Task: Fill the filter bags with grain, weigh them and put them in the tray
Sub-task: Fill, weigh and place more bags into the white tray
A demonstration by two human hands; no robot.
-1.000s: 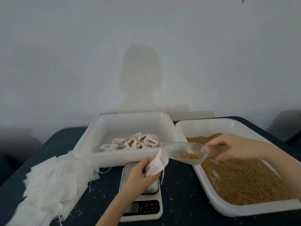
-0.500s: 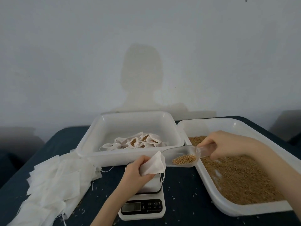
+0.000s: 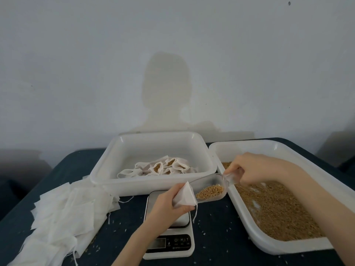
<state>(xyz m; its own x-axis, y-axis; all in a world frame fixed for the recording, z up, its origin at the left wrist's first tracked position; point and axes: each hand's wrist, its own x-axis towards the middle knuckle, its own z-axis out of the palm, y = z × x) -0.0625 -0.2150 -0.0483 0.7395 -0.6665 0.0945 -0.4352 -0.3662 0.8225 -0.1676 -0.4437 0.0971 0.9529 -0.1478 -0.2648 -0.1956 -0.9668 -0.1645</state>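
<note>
My left hand (image 3: 169, 205) grips a white filter bag (image 3: 185, 195) above the white digital scale (image 3: 172, 244), the bag's mouth turned to the right. My right hand (image 3: 257, 168) holds the handle of a clear plastic scoop (image 3: 209, 186) with a small heap of brown grain in it; the scoop's tip meets the bag's mouth. To the right stands a white tray of grain (image 3: 278, 206). Behind the scale, another white tray (image 3: 153, 186) holds several filled bags (image 3: 163, 167).
A pile of flat unused filter bags (image 3: 63, 219) lies at the left on the dark blue table (image 3: 217, 242). Loose grains are scattered on the cloth around the scale. A pale wall rises right behind the table.
The scoop has swung left and tilted down toward the bag, and the grain has slid toward its tip. My left hand has raised the bag's mouth to meet it.
</note>
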